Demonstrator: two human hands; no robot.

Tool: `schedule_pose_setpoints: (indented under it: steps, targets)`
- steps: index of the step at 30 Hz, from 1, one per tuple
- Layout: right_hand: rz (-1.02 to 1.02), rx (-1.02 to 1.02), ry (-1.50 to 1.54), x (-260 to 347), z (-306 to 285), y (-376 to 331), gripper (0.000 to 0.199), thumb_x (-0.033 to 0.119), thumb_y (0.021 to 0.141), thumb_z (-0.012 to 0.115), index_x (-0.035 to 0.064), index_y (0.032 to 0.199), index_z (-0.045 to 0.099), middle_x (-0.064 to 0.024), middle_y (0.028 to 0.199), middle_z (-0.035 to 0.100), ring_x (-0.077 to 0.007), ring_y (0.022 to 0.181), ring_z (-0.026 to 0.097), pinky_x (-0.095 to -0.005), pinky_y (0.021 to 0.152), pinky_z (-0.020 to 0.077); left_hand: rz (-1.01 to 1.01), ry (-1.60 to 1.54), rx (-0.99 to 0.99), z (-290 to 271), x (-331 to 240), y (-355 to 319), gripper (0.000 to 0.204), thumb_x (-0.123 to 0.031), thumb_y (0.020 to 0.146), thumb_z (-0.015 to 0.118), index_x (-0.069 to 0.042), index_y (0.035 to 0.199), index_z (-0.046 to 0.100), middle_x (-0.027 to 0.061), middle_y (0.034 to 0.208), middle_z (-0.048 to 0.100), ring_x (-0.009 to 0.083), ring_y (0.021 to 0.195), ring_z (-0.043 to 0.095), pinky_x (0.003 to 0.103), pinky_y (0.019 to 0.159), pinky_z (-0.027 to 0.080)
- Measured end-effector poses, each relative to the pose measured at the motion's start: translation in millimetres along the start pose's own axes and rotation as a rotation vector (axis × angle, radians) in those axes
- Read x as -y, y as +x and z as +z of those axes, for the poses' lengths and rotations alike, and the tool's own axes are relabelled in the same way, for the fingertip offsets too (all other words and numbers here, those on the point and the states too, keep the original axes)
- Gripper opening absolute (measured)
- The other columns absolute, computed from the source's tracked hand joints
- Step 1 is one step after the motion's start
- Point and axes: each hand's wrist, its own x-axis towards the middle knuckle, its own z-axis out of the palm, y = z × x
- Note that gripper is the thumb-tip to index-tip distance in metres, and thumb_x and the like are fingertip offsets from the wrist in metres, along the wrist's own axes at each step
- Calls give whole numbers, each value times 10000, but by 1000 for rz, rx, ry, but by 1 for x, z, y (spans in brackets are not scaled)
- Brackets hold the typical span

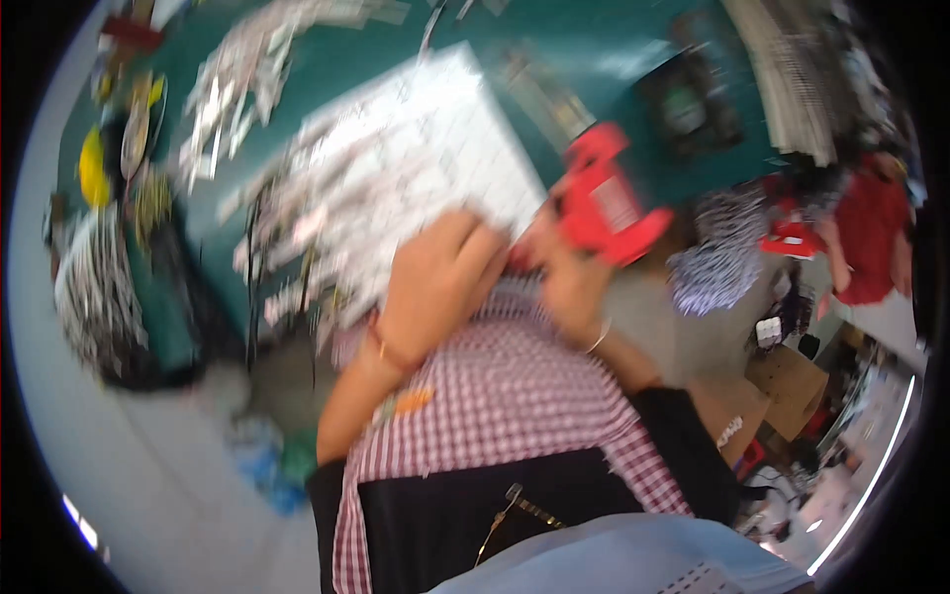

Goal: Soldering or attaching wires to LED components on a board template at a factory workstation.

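Fingers first: those of the right hand (572, 282) appear wrapped around the lower part of a red power tool (606, 198), closed on it, though motion blur hides the individual fingertips. The fingers of the left hand (435, 282) are curled and bunched, resting at the near edge of a large white sheet (416, 158); we cannot tell whether they pinch the sheet or merely press on it.

We note the red tool sits up and to the right of the left hand, with the two hands nearly touching at the knuckles. Its long axis runs diagonally, from lower left at the grip to upper right at the body. The right hand is the nearer one, being in contact with it.

The white sheet lies tilted on a teal table (594, 49), extending up and left from the left hand. A checked red-and-white garment (515, 396) fills the space beneath both forearms. A striped cloth (722, 252) lies just right of the tool. The whole view is heavily blurred.
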Motion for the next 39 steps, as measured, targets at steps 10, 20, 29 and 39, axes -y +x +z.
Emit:
schedule_pose_setpoints:
  steps: [10,20,29,39]
  targets:
    - [-218,77,22,-23,-72,-2,324,182,930,483,16,1202,425,-68,724,505,-114,573,441,-319,595,450,-410,93,-23,36,48,-16,52,-73,777,633,-43,804,601,98,741,544,285,635,554,356,562,443]
    - [53,271,119,-43,-88,-38,356,192,903,531,2,1189,437,-52,603,445,-124,501,398,-301,513,391,-451,137,-78,35,46,-21,57,-82,781,644,-50,805,602,85,723,529,261,582,541,337,532,436]
    - [107,276,144,-42,-79,-24,301,96,888,539,-50,1141,467,-51,642,486,-104,527,424,-281,558,425,-423,193,-97,39,58,-13,40,-57,770,626,-42,777,589,99,713,538,283,597,558,353,535,446]
    - [95,261,138,-43,-80,-29,313,66,869,546,-58,1148,473,-65,640,513,-111,536,454,-273,539,420,-477,273,27,29,52,-7,160,-159,794,593,-31,699,605,118,662,590,305,594,578,371,534,454]
